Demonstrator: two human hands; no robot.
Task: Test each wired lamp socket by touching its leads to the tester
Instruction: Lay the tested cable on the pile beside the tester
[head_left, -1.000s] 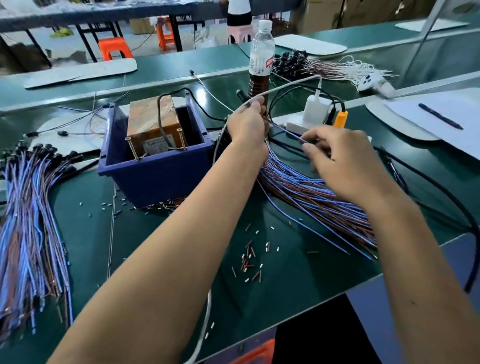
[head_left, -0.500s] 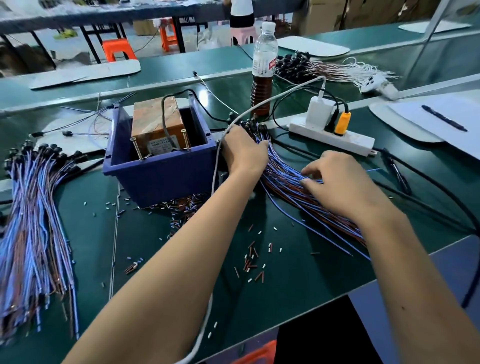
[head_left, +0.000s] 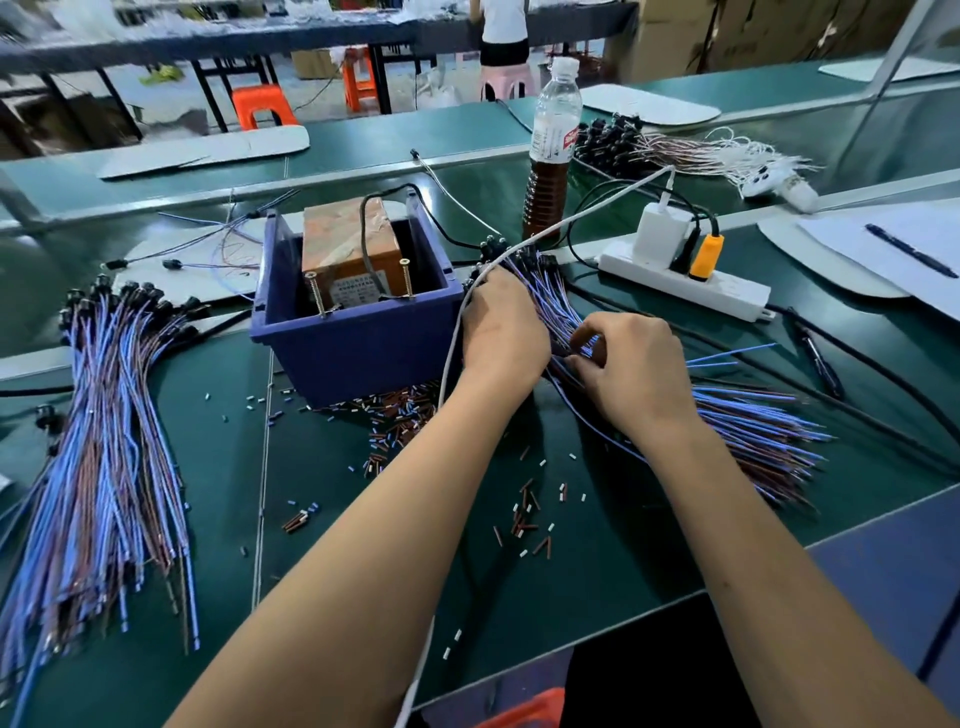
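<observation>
The tester is a brown transformer block (head_left: 347, 244) in a blue bin (head_left: 358, 353), with two upright screws (head_left: 407, 278) at its front. To the bin's right lies a bundle of wired lamp sockets (head_left: 753, 426), blue and brown leads fanning right and black sockets (head_left: 519, 254) at the far end. My left hand (head_left: 501, 332) lies over the bundle near the sockets, fingers curled down into the wires. My right hand (head_left: 634, 364) pinches a few leads beside it. A second socket bundle (head_left: 109, 441) lies at the left.
A white cable (head_left: 587, 208) runs from the charger on the power strip (head_left: 685, 283) across my left wrist. A bottle (head_left: 550, 156) stands behind the bundle. Cut insulation bits (head_left: 400, 415) litter the green mat. Paper with a pen (head_left: 909, 249) lies far right, and more sockets (head_left: 618, 140) far back.
My left hand came down from the raised socket end onto the bundle beside the bin. My right hand slid left toward it and curled its fingers into the leads.
</observation>
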